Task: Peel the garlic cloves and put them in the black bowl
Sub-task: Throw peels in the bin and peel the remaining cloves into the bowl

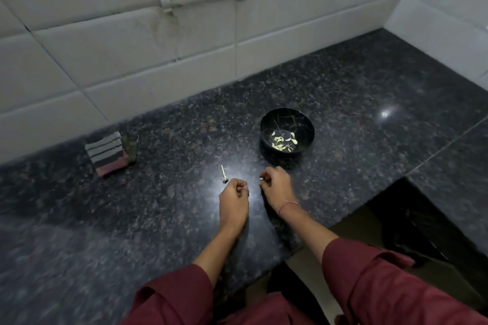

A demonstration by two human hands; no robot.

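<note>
With the right hand (pixel 274 185) pinching a small white garlic clove (pixel 261 179) at its fingertips and the left hand (pixel 234 192) curled, on what I cannot tell, strip any last skin first, then release it low inside the black bowl (pixel 288 116) just beyond that pinch

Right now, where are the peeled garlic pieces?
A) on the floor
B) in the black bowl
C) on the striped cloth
B: the pale peeled garlic cloves lie at the bottom of the black bowl, and none show on the striped cloth.
</note>
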